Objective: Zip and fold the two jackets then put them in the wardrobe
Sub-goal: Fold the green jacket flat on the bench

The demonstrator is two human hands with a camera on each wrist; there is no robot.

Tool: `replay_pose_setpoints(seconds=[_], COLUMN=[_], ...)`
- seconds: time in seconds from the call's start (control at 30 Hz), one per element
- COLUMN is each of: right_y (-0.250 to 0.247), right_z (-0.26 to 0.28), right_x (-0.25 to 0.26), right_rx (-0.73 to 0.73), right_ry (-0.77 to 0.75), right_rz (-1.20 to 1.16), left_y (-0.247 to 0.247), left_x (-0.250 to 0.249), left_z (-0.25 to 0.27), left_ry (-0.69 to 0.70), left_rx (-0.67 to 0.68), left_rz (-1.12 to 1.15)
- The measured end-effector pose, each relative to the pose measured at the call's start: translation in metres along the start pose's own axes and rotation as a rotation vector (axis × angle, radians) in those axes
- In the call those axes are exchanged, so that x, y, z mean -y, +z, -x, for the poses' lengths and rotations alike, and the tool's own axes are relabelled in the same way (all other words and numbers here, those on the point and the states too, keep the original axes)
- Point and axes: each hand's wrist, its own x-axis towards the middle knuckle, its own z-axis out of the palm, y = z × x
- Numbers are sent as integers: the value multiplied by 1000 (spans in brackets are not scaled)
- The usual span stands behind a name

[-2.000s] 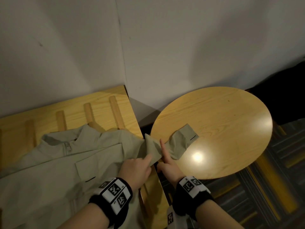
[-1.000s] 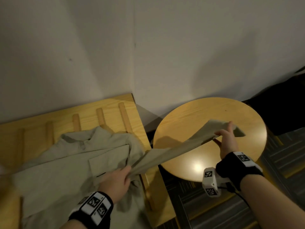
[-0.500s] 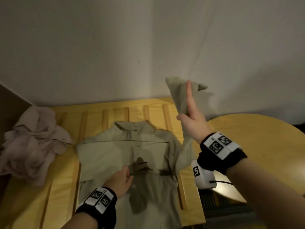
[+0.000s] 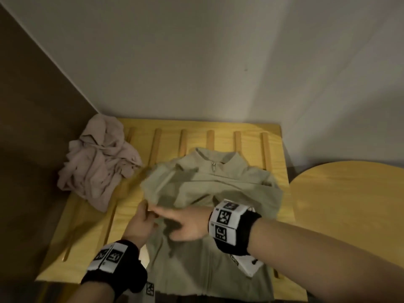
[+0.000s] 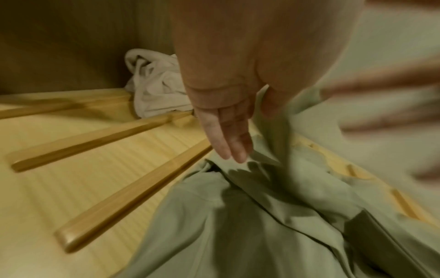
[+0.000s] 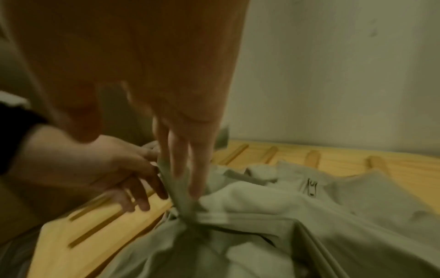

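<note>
Low in the middle of the frame, both hands meet on the green jacket [image 4: 209,254], which lies zipped on the slatted surface [image 4: 91,232], hem toward the camera, collar pointing up-frame. Left hand [image 4: 140,224] sits at the jacket's left edge, fingers fairly straight; whether it pinches cloth, I cannot tell. Right hand [image 4: 185,224] reaches across, fingers extended on the folded sleeve. Further up-left, well apart, the pink jacket [image 4: 96,162] lies crumpled, nearer the left hand.
</note>
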Motion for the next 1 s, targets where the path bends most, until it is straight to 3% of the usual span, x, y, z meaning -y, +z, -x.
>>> replay_pose_setpoints(seconds=[0.1,0.23,0.43,0.6,0.7,0.83,1.0], right_y=[25,30,21,34,46,58,64], right_z=[1,25,87,127,127,113,100], right_x=[-23,-79,-159,-193,-198,-198,-196], right_rx=[115,32,-317,-325,-310,-354,-333], right_ry=[141,371,719,1025,1083,1036,1040], right_rz=[149,115,-55,-198,-295,-533,-426], left_y=[-8,-8,-3,2,6,10,1], left_x=[16,27,13,2,-1,0,3], left_z=[1,0,-20,-41,-49,-53,-56], left_ry=[-184,-247,-191,-136,-142,-207,-178], left_rx=[-15,-50,-97,-64,-85,-81,-171], left_rz=[-20,-75,-77,-154,-241,-303,-393])
